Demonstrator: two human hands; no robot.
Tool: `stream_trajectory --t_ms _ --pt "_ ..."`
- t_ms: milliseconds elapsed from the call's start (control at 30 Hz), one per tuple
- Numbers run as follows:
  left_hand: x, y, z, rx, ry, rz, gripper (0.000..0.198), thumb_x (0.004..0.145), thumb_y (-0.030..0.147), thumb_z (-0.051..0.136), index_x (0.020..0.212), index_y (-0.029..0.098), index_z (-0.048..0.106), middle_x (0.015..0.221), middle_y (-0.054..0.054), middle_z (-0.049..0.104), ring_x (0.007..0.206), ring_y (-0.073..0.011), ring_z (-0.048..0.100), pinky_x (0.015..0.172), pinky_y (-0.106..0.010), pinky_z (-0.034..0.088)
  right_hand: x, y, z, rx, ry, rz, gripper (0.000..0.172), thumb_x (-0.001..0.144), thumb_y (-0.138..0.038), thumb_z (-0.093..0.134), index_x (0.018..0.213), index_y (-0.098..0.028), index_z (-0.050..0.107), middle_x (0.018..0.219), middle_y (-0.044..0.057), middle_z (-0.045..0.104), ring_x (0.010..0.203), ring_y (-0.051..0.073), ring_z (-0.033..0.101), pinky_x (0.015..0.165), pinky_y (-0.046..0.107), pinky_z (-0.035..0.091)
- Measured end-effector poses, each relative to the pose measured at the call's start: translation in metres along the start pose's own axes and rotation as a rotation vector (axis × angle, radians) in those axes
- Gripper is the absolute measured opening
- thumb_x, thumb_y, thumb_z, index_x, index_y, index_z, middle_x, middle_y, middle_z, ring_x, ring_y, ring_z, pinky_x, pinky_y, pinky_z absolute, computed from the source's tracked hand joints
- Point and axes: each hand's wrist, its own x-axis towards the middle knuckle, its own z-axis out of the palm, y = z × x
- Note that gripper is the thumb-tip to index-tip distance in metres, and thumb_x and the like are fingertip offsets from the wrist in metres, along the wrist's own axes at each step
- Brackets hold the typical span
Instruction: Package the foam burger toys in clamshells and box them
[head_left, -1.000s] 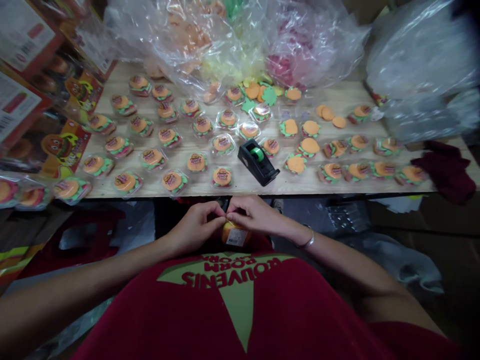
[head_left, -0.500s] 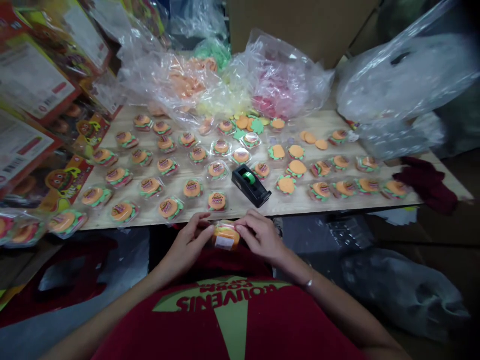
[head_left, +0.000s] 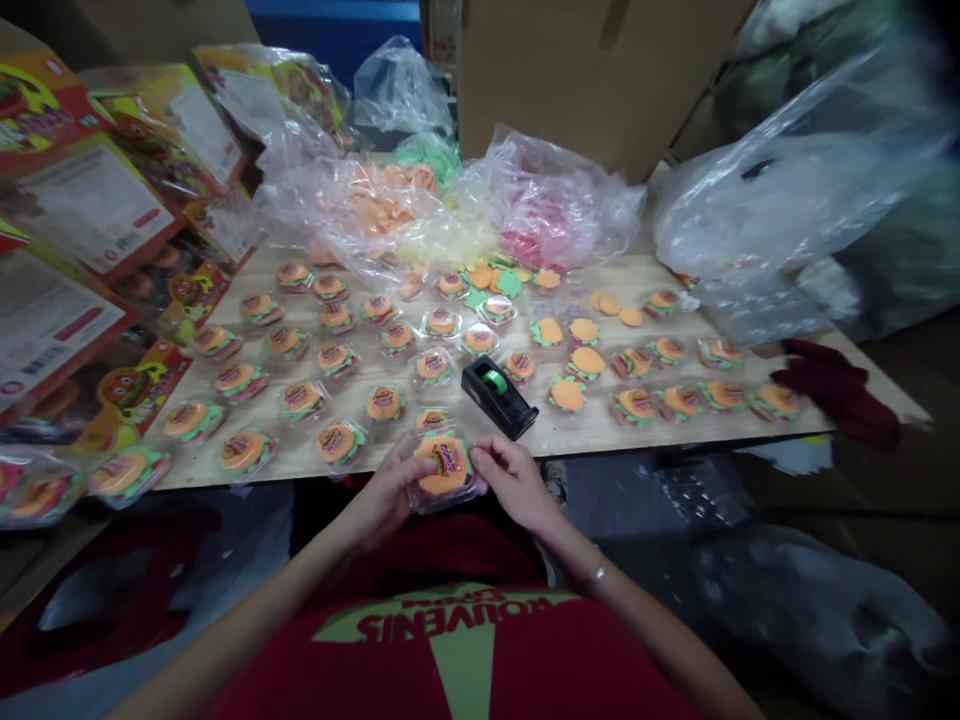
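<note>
Clear plastic bags (head_left: 420,215) at the table's (head_left: 600,435) far edge are blurring their coloured contents beyond recognition. Both forearms are reaching forward from the red shirt. The left hand (head_left: 386,490) and right hand (head_left: 514,480) are gripping a burger toy pack (head_left: 444,470) from either side, at the table's near edge, just beside the tape dispenser (head_left: 499,397).

Red shirt (head_left: 465,660) (green lettering), thin wrist bangle (head_left: 598,573)
</note>
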Motion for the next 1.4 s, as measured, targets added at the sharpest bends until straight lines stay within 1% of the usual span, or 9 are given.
stream_trajectory --t_ms 100,300,433,600,867,1033,1167,1233,1400 --pt "0.004 0.001 -0.004 0.04 0.052 0.011 0.04 0.068 0.022 0.075 0.105 0.018 0.058 0.096 -0.005 0.071 0.079 -0.0187 0.068 0.071 -0.029 0.055 0.0 0.015 -0.003 0.127 -0.082 0.122 0.03 0.09 -0.046 0.051 0.083 -0.018 0.056 0.06 -0.003 0.054 0.052 0.012 0.053 0.051 0.024 0.044" --pt "0.011 0.005 -0.019 0.093 0.175 0.039 0.048 0.065 0.026 0.078 0.107 0.021 0.054 0.092 -0.001 0.07 0.072 -0.0176 0.068 0.062 -0.026 0.055 0.025 0.04 -0.065 -0.368 0.33 -0.003 0.025 0.088 -0.034 0.05 0.098 -0.016 0.063 0.084 0.005 0.062 0.077 0.018 0.056 0.071 0.029 0.043" --pt "0.012 -0.004 -0.021 0.166 0.125 0.018 0.044 0.068 0.027 0.077 0.103 0.02 0.052 0.087 -0.002 0.071 0.071 -0.0187 0.069 0.061 -0.027 0.055 0.056 0.053 -0.089 -0.393 0.31 0.119 0.023 0.082 -0.037 0.054 0.086 -0.017 0.065 0.067 0.0 0.058 0.064 0.015 0.05 0.064 0.027 0.039" --pt "0.012 -0.014 -0.018 0.187 0.09 -0.015 0.043 0.069 0.025 0.077 0.103 0.019 0.051 0.091 -0.004 0.072 0.076 -0.0199 0.071 0.066 -0.027 0.056 0.071 0.059 -0.081 -0.278 0.25 0.141 0.02 0.074 -0.038 0.062 0.069 -0.018 0.062 0.063 -0.002 0.054 0.062 0.013 0.046 0.063 0.025 0.039" --pt "0.019 -0.013 -0.017 0.19 0.103 -0.05 0.042 0.071 0.025 0.076 0.106 0.02 0.052 0.089 -0.002 0.072 0.071 -0.0184 0.07 0.062 -0.026 0.056 0.031 0.075 -0.084 0.048 0.226 0.225 0.04 0.076 -0.058 0.053 0.075 -0.019 0.05 0.076 0.002 0.06 0.071 0.015 0.057 0.068 0.029 0.049" --pt "0.025 -0.01 -0.003 0.13 0.081 -0.037 0.045 0.068 0.024 0.077 0.108 0.021 0.056 0.091 -0.002 0.072 0.073 -0.0172 0.07 0.065 -0.025 0.056 0.035 0.095 -0.081 0.043 0.272 0.23 0.036 0.074 -0.053 0.058 0.069 -0.019 0.051 0.067 0.0 0.055 0.066 0.015 0.051 0.064 0.028 0.046" --pt "0.025 -0.006 0.008 0.058 0.08 -0.011 0.042 0.066 0.023 0.079 0.102 0.019 0.057 0.089 -0.001 0.07 0.073 -0.016 0.068 0.066 -0.025 0.055 0.029 0.088 -0.074 0.011 0.324 0.204 0.03 0.074 -0.047 0.061 0.067 -0.02 0.05 0.067 0.0 0.053 0.069 0.016 0.047 0.067 0.029 0.044" --pt "0.023 -0.005 0.011 0.047 0.085 0.002 0.041 0.066 0.023 0.079 0.099 0.02 0.056 0.088 0.001 0.069 0.074 -0.0148 0.067 0.066 -0.024 0.055 0.015 0.073 -0.066 0.078 0.258 0.188 0.03 0.077 -0.048 0.06 0.071 -0.02 0.051 0.07 0.001 0.055 0.07 0.016 0.051 0.07 0.029 0.046" --pt "0.019 -0.008 0.011 0.066 0.056 0.05 0.039 0.067 0.023 0.079 0.098 0.019 0.056 0.087 0.002 0.067 0.073 -0.0124 0.065 0.066 -0.022 0.053 -0.013 0.025 -0.037 0.292 -0.118 0.038 0.032 0.085 -0.049 0.055 0.074 -0.02 0.05 0.066 -0.002 0.05 0.064 0.013 0.051 0.066 0.027 0.045"
